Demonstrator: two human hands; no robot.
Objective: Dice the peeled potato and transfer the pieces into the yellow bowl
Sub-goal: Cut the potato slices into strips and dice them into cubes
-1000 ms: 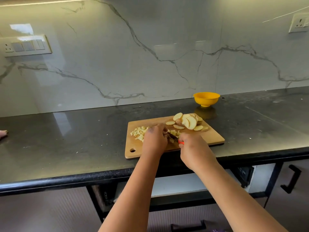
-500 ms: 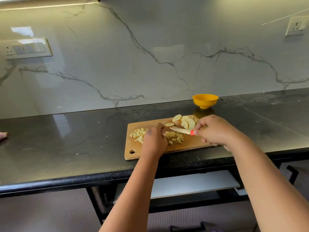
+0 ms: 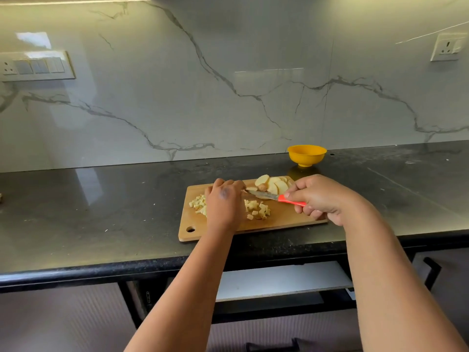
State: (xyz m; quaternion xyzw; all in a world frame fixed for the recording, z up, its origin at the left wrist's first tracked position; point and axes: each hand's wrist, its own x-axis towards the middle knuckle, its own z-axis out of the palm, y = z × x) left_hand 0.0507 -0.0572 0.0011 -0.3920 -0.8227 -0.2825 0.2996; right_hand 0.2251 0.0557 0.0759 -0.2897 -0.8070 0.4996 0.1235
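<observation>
Potato dice (image 3: 258, 210) just beside left hand (image 3: 224, 201)

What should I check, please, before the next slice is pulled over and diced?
1. Knife held firmly: ok, the right hand grips its red handle.
2. Blade clear of the left hand: cannot tell, the tip points at its fingers and looks close.
3. Slices to cut: ok, a stack of potato slices lies at the far side of the cutting board.
4. Room on the board: ok, diced pieces lie near the middle, with more to the left.
5. Yellow bowl ready: cannot tell, it stands upright behind the board, inside hidden.
</observation>
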